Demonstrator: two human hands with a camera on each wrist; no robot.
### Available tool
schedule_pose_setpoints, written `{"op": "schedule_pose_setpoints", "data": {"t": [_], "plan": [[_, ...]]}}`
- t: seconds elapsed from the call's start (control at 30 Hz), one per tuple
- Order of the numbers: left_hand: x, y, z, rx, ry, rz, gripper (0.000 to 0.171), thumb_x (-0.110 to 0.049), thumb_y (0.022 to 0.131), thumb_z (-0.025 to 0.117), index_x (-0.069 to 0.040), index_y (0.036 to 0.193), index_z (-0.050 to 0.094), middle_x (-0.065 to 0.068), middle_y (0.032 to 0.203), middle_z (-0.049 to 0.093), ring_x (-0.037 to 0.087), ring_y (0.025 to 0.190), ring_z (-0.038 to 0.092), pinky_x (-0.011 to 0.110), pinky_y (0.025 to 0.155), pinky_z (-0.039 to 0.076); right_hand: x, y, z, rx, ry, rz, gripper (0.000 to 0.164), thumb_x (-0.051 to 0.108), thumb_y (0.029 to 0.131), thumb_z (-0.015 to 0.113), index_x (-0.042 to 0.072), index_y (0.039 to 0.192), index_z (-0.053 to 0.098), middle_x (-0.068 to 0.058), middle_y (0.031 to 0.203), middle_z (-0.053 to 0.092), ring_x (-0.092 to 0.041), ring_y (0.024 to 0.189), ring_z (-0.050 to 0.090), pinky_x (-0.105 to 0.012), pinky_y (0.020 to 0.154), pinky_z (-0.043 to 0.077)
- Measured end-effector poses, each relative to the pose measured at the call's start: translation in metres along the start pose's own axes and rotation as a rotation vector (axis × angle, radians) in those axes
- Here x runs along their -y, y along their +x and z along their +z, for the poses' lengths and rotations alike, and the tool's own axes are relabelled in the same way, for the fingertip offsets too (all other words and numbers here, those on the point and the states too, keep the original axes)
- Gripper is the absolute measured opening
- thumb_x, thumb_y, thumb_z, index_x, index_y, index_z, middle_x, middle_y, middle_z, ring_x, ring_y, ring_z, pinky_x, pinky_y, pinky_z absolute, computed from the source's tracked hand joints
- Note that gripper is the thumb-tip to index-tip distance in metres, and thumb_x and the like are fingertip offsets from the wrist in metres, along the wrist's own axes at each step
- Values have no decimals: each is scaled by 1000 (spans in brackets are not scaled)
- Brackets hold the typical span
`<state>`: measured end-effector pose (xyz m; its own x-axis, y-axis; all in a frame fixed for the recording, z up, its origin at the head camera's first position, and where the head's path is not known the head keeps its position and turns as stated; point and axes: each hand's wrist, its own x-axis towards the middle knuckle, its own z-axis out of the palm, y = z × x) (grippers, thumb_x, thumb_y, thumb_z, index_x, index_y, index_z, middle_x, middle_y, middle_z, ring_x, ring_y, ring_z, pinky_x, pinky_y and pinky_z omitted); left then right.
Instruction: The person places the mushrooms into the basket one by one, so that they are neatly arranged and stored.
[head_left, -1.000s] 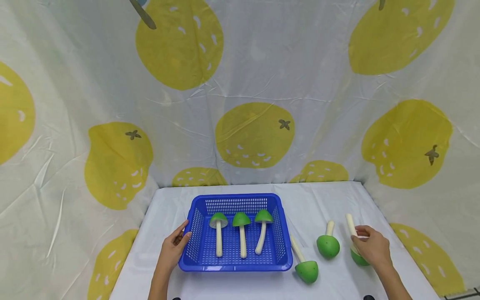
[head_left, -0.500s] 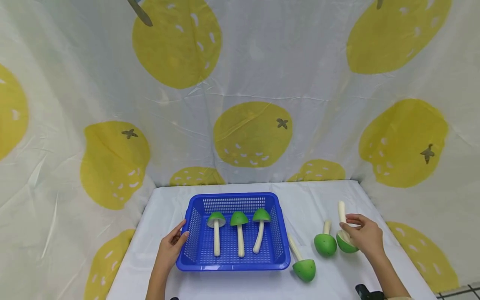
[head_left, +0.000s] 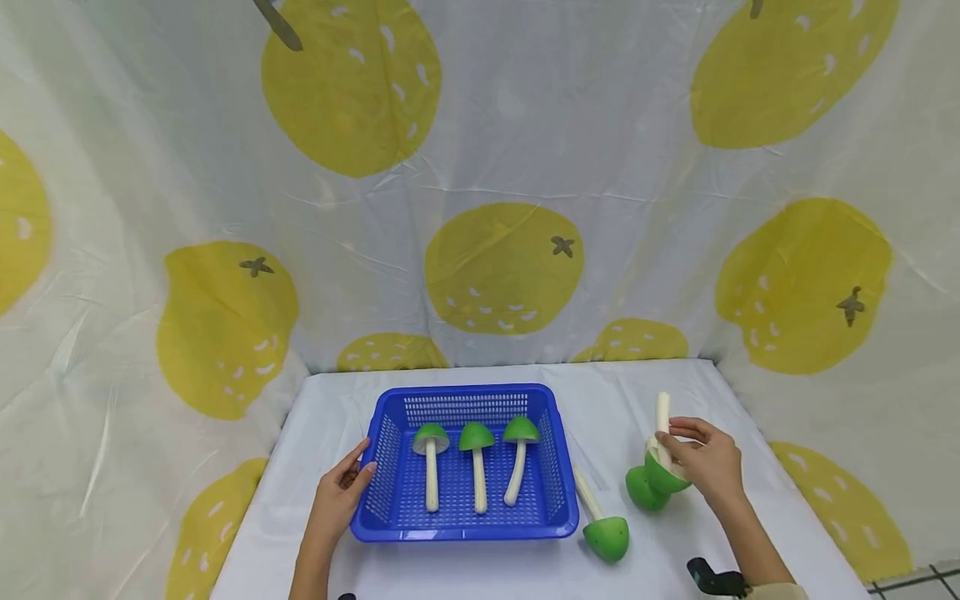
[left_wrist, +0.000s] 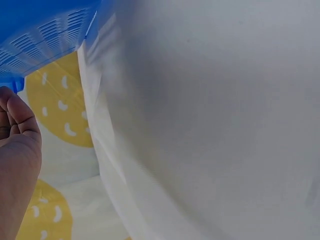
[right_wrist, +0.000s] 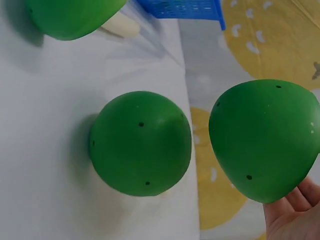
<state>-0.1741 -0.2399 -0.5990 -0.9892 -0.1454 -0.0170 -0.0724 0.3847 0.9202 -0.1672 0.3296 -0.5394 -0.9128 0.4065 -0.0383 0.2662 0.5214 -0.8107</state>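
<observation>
My left hand (head_left: pixel 335 498) holds the left rim of a blue plastic basket (head_left: pixel 465 534), thumb and fingers at its edge. Inside the basket lie three toy mushrooms with green caps and pale stems: a left one (head_left: pixel 431 467), a middle one (head_left: pixel 479 471) and a right one (head_left: pixel 519 462). My right hand (head_left: pixel 708 462) pinches the stem of another mushroom (head_left: pixel 666 477), cap down and raised off the table. Its green cap (right_wrist: pixel 265 140) fills the right side of the right wrist view. Behind it, a mushroom on the table (head_left: pixel 643 490) is partly hidden.
One more mushroom (head_left: pixel 606 539) lies beside the basket's right front corner, its stem towards the basket. A white cloth covers the table (head_left: pixel 450 575). A lemon-print curtain (head_left: pixel 637 275) hangs behind and along the sides.
My right hand has lifted the mushroom off the table and carried it left, over the neighbouring mushroom. The left hand keeps its place at the basket; the head view has shifted slightly.
</observation>
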Motion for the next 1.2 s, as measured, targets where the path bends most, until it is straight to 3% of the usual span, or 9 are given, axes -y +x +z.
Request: {"op": "schedule_pose_setpoints", "data": {"t": [0.13, 0.27, 0.37, 0.7, 0.9, 1.2], "plan": [[-16, -3, -3, 16, -13, -22, 52, -26, 101, 68, -16, 150, 55, 12, 103, 66, 12, 83, 59, 21, 74, 51, 10, 2, 8, -6, 41, 5, 53, 41, 89, 81, 7, 128, 68, -8, 115, 75, 13, 77, 59, -17, 66, 55], [-14, -3, -2, 14, -14, -26, 53, -27, 101, 68, -15, 150, 55, 11, 101, 65, 13, 82, 60, 21, 73, 51, 21, -1, 15, 11, 89, 1, 51, 38, 89, 81, 8, 128, 68, -7, 114, 74, 9, 79, 61, -16, 69, 55], [1, 2, -1, 0, -14, -5, 54, -34, 99, 70, -19, 149, 56, 9, 99, 65, 13, 81, 60, 22, 73, 51, 28, -2, 21, 34, 147, 0, 50, 34, 90, 81, 6, 130, 67, -5, 112, 74, 5, 80, 64, -18, 70, 57], [1, 3, -1, 8, -5, -22, 52, -29, 100, 69, -18, 150, 56, 10, 101, 65, 10, 80, 57, 21, 73, 49, 49, -3, 40, 89, 263, -26, 48, 28, 93, 79, 2, 131, 65, -7, 113, 74, -2, 79, 70, -28, 76, 61], [0, 4, 0, 3, 5, -42, 52, -22, 101, 68, -16, 151, 54, 11, 100, 64, 11, 80, 57, 21, 72, 49, 62, -1, 48, 123, 278, -64, 48, 29, 93, 79, 2, 130, 65, -13, 118, 72, 1, 84, 69, -31, 80, 62], [2, 2, -2, 4, -32, -20, 52, -25, 99, 70, -18, 149, 57, 9, 99, 64, 11, 79, 57, 21, 72, 49, 81, -2, 57, 167, 340, -103, 48, 25, 92, 80, 0, 130, 65, -15, 117, 72, 1, 84, 70, -33, 79, 62]]}}
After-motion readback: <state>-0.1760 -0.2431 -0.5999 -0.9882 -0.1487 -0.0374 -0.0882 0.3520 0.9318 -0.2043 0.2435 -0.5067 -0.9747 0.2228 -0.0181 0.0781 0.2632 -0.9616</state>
